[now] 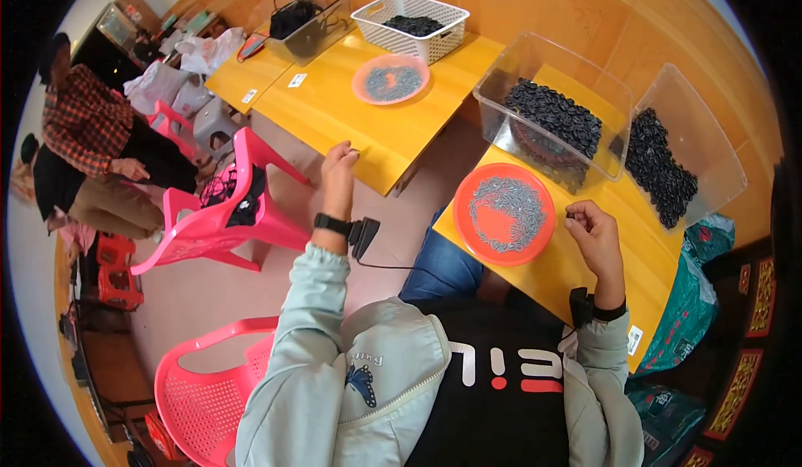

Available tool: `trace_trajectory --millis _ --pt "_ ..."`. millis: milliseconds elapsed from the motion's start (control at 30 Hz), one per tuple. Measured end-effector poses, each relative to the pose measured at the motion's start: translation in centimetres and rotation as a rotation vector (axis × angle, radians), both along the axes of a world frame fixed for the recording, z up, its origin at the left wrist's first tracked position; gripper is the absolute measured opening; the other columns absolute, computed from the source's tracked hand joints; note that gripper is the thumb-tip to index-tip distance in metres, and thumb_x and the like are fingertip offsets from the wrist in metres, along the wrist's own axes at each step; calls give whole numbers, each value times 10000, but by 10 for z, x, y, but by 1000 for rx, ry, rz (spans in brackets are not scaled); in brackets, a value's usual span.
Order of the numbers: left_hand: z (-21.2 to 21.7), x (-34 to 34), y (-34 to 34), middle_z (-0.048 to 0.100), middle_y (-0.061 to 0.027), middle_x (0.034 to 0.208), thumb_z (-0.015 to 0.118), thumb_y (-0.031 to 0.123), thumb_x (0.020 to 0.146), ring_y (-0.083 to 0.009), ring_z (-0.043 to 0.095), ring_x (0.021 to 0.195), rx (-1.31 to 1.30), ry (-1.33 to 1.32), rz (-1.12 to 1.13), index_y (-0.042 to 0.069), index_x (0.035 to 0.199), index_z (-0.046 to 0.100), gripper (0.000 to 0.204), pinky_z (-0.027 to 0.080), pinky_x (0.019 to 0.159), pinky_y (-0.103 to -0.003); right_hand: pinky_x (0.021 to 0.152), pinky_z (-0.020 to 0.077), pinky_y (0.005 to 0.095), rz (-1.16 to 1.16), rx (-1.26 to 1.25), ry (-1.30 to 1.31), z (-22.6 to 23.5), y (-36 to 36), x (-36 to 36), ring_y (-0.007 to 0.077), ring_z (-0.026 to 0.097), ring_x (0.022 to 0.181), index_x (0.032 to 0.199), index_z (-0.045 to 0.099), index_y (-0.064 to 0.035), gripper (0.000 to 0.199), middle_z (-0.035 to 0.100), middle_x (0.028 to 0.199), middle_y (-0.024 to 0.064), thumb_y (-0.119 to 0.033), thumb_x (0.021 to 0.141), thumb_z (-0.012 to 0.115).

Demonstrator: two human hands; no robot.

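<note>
My left hand [338, 166] is raised to the left of the near table, its fingers closed in a pinch. Something tiny may show at its fingertips, too small to name. Just right of a red plate, my right hand [596, 235] pinches a small dark piece [571, 215] between thumb and fingertips. The red plate [469, 246] carries a loose heap of small grey metal screws or pins [522, 204]. Behind it, a clear plastic bin [484, 104] holds many small black oval parts [551, 116]. More black parts [656, 166] lie in a second clear bin [710, 145] at the right.
On the far yellow table [334, 108] stand a pink plate [361, 83] of grey pieces, a white basket [447, 45] and a clear box [330, 37]. Pink chairs [205, 383] are on my left. A person [88, 124] in a checked shirt stands far left. Green bags [689, 325] lie right.
</note>
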State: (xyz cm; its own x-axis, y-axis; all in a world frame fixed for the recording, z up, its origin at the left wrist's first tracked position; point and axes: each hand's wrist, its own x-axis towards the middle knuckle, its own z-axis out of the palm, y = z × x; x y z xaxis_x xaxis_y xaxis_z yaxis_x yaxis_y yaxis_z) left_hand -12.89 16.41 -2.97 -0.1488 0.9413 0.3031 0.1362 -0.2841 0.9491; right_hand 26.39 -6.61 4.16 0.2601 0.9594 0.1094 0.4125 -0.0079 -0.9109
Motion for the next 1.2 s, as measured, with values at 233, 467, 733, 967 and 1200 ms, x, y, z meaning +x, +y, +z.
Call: trace_trajectory --millis 233,467,733,967,1200 --pt "-34 23 44 459 -36 601 552 122 735 -169 454 603 -147 246 -50 19 647 485 152 373 575 -309 603 392 186 -70 -67 -38 -1 -29 17 43 463 664 907 576 16 118 519 726 -31 -1 795 610" --pt "-23 26 35 440 20 653 556 93 753 -123 433 637 -204 66 -176 57 679 516 91 360 597 -262 600 391 193 -143 -52 -65 -6 -51 24 48 455 659 894 578 12 115 504 706 -30 -8 790 621" --pt "38 40 -36 586 -43 1099 517 170 889 -150 536 1031 -338 -83 -342 57 1089 575 237 414 855 -294 737 441 211 76 73 402 -6 -27 7 62 527 810 1042 594 -23 249 572 892 1 -28 797 633" --pt "91 117 -135 609 -123 1047 487 82 869 -198 584 939 -84 -93 -691 -5 927 558 127 433 840 -313 765 456 220 141 108 522 2 -14 -18 76 557 826 1069 600 -20 287 594 900 3 -28 788 659" --pt "90 145 -169 592 -102 794 489 136 899 -193 592 691 -346 -277 -841 17 905 511 121 464 681 -296 720 454 205 179 97 434 11 -16 -38 55 537 781 1056 633 -17 279 588 852 -7 -31 780 671"
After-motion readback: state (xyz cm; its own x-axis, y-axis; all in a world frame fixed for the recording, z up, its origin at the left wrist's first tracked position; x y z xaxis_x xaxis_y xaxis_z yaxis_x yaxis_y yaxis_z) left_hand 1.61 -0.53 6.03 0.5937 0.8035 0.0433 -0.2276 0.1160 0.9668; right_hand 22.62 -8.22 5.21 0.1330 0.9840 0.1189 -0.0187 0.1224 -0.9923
